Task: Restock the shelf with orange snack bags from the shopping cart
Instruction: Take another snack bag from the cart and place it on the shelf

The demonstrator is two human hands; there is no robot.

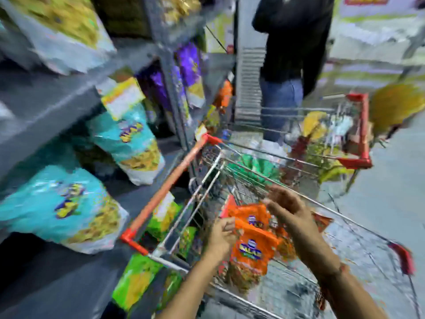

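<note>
Grey shelf (57, 97) left of the fingers – two carts; left hand (222, 238) pinching an orange snack bag (253, 247), right hand (287, 208) spread.

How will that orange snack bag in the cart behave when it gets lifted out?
Probably light and floppy: the orange snack bag looks like a thin, puffy pouch, pinched at its edge by the left hand. Its glossy film may be slippery. The contents are likely crushable, so a gentle grip seems wise.
</note>
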